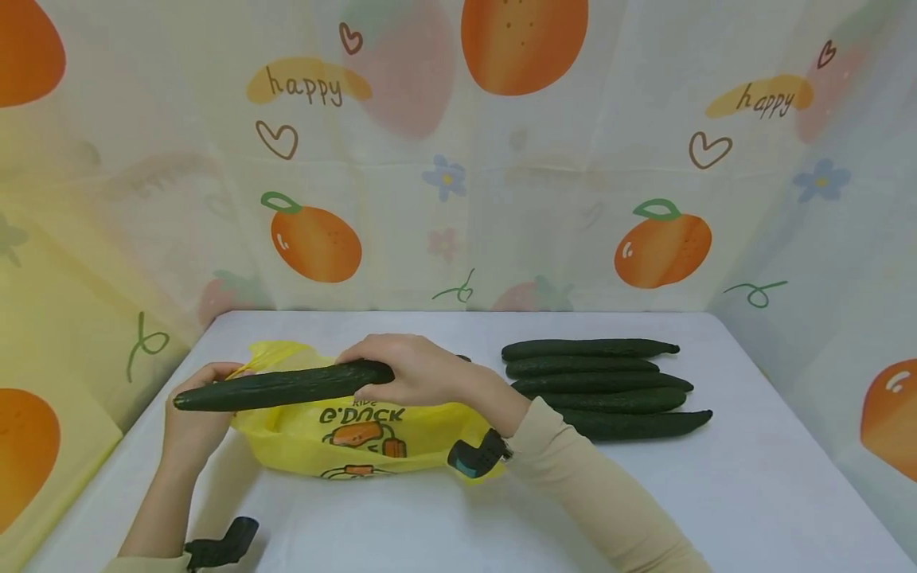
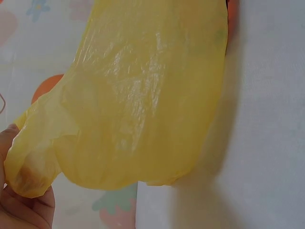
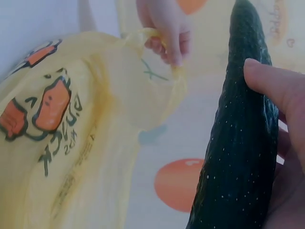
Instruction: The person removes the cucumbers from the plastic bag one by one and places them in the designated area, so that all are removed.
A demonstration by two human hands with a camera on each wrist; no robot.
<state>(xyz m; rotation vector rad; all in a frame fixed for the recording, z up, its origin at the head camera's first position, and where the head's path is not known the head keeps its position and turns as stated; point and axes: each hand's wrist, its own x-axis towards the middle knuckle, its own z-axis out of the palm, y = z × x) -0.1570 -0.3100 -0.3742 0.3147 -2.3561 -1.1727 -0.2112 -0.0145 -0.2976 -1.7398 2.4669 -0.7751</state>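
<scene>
My right hand (image 1: pixel 411 370) grips a long dark green cucumber (image 1: pixel 279 390) near one end. The cucumber points left, level above a yellow plastic bag (image 1: pixel 286 450) with duck print. At the bag's left side my left hand (image 1: pixel 193 422) pinches the bag's handle; the cucumber's far end overlaps this hand in the head view. In the right wrist view, the thumb lies along the cucumber (image 3: pixel 238 143), and the left hand (image 3: pixel 167 28) holds the handle loop. The left wrist view shows the thin bag (image 2: pixel 143 109) hanging from the fingers.
Several more cucumbers (image 1: pixel 602 382) lie side by side on the white table (image 1: pixel 759 477), right of the bag. A small dark tip (image 1: pixel 464 358) shows behind the right wrist. A fruit-print cloth (image 1: pixel 501 231) hangs behind the table and along its sides.
</scene>
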